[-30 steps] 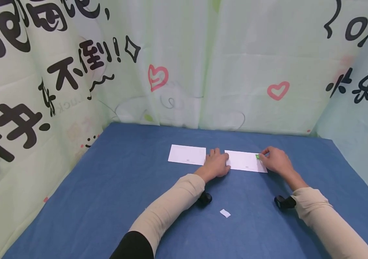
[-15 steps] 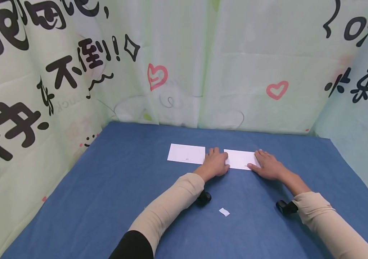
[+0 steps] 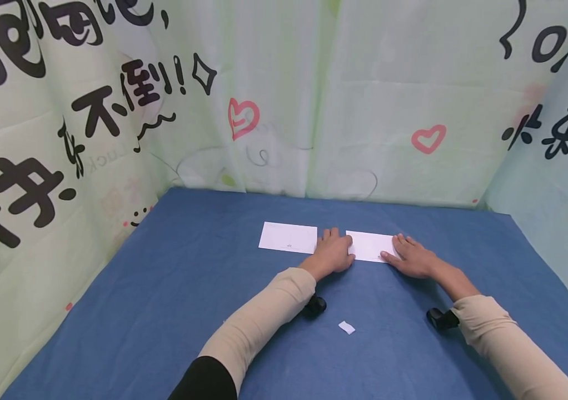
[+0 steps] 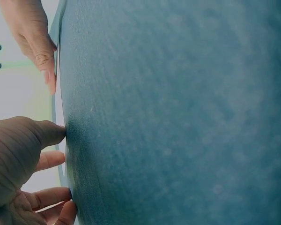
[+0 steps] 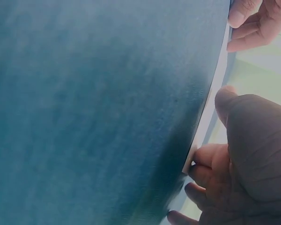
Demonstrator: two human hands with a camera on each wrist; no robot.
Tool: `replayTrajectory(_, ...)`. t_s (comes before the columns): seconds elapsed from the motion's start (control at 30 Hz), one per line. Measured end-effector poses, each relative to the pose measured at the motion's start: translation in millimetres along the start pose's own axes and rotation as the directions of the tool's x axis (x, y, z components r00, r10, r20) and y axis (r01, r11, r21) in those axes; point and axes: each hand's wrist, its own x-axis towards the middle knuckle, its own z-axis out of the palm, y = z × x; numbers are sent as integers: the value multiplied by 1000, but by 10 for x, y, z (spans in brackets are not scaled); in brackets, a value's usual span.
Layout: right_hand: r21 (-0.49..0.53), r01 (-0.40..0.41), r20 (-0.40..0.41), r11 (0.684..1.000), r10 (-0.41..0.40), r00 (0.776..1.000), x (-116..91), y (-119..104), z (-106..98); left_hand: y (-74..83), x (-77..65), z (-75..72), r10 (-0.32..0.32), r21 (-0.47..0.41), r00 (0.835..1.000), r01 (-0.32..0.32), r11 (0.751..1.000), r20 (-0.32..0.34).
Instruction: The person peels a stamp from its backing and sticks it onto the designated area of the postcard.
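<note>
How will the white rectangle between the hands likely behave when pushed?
The white rectangle looks light and bendable: it shows little thickness. Lying flat, it seems unlikely to roll or tip. With the right hand resting on one end, it may resist sliding.

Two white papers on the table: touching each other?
Apart. The head view shows the left hand and blue cloth in the gap between the left paper and right paper.

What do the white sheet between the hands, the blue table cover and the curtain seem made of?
White sheet: probably paper, matte; it lies flat with a thin edge. Blue table cover: likely woven fabric, dull, with fine texture up close. Curtain: perhaps thin cloth, matte, printed; it hangs in soft folds.
</note>
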Motion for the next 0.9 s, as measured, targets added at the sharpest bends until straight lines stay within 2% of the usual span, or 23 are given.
replayTrajectory(0.67,54,4,16,999,-4,1000,-7,4,20,-5,10,-11,-4,10,1000,4,1000,14)
replayTrajectory(0.9,75,-3,46,997,-1,999,-35,3,0,2,9,-10,-1,12,1000,1,1000,15)
